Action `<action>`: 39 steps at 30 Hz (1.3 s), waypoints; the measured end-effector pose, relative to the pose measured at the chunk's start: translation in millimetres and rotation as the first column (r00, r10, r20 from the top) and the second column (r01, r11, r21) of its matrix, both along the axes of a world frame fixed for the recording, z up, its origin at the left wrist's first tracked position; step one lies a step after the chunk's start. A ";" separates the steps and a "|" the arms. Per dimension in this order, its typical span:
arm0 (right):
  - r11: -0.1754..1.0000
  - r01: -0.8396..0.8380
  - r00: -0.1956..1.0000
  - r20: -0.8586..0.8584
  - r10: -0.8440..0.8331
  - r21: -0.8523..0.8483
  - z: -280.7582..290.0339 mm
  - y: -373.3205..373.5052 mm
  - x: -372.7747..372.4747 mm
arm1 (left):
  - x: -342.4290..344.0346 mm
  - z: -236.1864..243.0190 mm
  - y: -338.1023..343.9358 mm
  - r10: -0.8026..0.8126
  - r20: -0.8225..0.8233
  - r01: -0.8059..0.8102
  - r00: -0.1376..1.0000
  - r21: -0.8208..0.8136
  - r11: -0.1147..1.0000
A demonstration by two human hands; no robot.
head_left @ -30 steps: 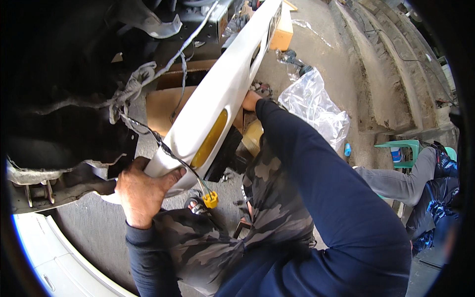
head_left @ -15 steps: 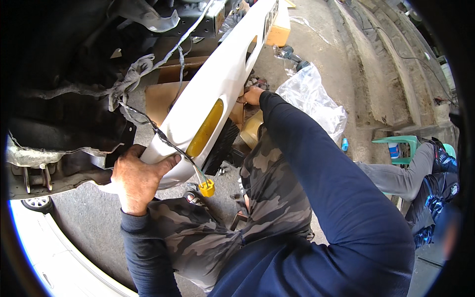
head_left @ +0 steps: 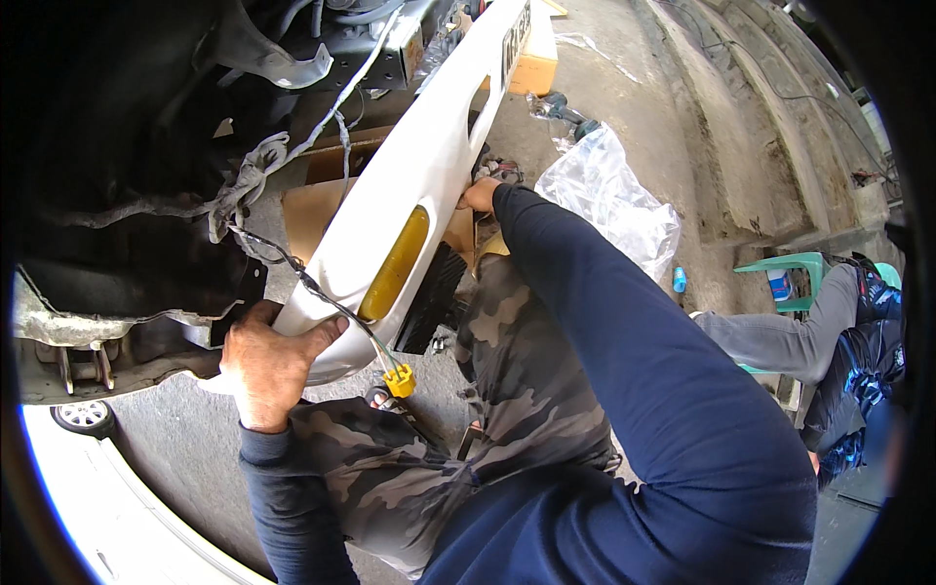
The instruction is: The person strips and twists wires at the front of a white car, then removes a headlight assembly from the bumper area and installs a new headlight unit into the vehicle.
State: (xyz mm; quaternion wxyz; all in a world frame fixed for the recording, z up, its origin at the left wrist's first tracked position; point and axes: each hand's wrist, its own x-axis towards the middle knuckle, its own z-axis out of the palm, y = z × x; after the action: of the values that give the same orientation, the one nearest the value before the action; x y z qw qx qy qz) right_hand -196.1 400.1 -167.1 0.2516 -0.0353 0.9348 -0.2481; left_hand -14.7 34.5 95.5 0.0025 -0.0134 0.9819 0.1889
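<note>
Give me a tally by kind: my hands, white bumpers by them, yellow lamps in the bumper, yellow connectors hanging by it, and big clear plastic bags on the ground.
Hands: 2 (left hand, right hand)
White bumper: 1
Yellow lamp: 1
Yellow connector: 1
Big clear plastic bag: 1
Total: 6

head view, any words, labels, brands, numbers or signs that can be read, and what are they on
Plate on the white bumper: dark characters, seen at a steep slant; I won't copy them out.
Blue, white and red package by the green stool: any print is too small to read.
Small blue container near the clear plastic bag: too small to read.
I can make out no other lettering.
</note>
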 end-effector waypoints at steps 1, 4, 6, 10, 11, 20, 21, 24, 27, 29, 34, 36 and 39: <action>1.000 0.015 1.000 -0.005 -0.015 0.024 4.4 1.4 3.9 | 0.3 0.0 -0.5 -0.003 -0.005 0.003 1.000 0.018 1.000; 0.993 -0.039 0.997 -0.058 0.045 0.109 2.1 7.0 15.3 | -0.9 -2.3 -3.6 -0.004 0.020 0.002 1.000 0.061 0.998; 0.939 -0.219 0.956 -0.133 0.260 0.267 -7.4 10.2 23.3 | -4.2 -4.1 -7.1 -0.009 0.030 0.006 1.000 0.104 0.995; 0.944 0.330 0.944 -0.028 -0.329 0.015 -20.2 25.8 48.5 | -9.5 -7.3 -13.8 -0.058 0.007 0.054 0.998 0.241 0.969; 0.973 0.231 0.966 -0.114 -0.231 -0.015 -20.1 30.6 54.7 | -10.5 -7.7 -15.3 -0.070 0.008 0.064 0.998 0.319 0.945; 0.864 0.407 0.894 -0.066 -0.443 -0.296 -1.9 44.5 97.2 | -6.8 -2.9 -11.7 -0.071 0.030 0.058 0.997 0.316 0.947; 0.858 0.419 0.888 -0.063 -0.455 -0.299 0.7 43.5 101.0 | -6.5 -1.6 -10.8 -0.062 0.032 0.050 0.998 0.291 0.956; 0.851 0.419 0.892 -0.029 -0.450 -0.316 12.2 41.6 113.1 | -5.7 1.4 -8.6 -0.047 0.054 0.030 0.997 0.276 0.961; 0.863 0.394 0.894 -0.086 -0.439 -0.315 23.5 37.4 125.5 | -5.9 3.4 -7.7 -0.056 0.056 0.041 0.997 0.242 0.970; 0.871 0.380 0.913 -0.023 -0.406 -0.311 27.6 39.6 133.1 | -6.1 4.4 -7.9 -0.064 0.055 0.047 0.996 0.266 0.963; 0.711 0.440 0.891 0.368 -0.267 -0.549 14.4 83.4 121.9 | -7.0 6.6 -10.1 -0.065 0.078 0.041 0.995 0.278 0.960; 0.840 -0.534 0.796 -0.390 0.463 -0.093 3.9 115.1 94.1 | -8.7 7.1 -10.8 -0.077 0.081 0.049 0.994 0.300 0.953; 0.905 0.243 0.961 -0.039 -0.274 -0.348 -31.6 117.0 55.3 | -10.4 8.2 -11.0 -0.093 0.067 0.073 0.993 0.263 0.962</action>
State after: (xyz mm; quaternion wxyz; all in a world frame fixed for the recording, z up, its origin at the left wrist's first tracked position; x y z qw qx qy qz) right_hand -140.8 517.1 -198.7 0.1656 0.0353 0.8843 -0.4351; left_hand -25.1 23.5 103.6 0.0506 0.0209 0.9475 0.3150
